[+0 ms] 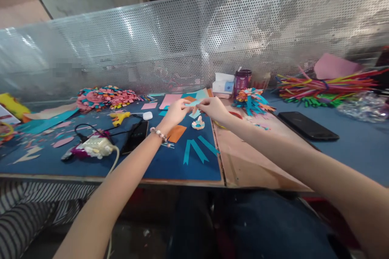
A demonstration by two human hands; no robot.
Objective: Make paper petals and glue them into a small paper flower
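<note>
Over the blue tabletop my left hand [177,112] and my right hand [215,108] meet, fingertips pinched. Between them is a small peach and light-blue piece of paper [194,105]; its exact shape is hard to make out. Just below my fingers sits a small curled paper flower [198,123] in peach and blue. Nearer to me lie blue paper ribbon strips [197,150] with notched ends. An orange paper square [176,133] rests below my left hand, and pink paper [172,101] lies behind it.
A yellow glue gun [119,118], a power strip [95,147] with cables and a dark phone [135,135] lie left. Paper flowers [105,97] are heaped behind. At right are a purple cup [242,79], a black phone [308,125] and pipe cleaners [328,85].
</note>
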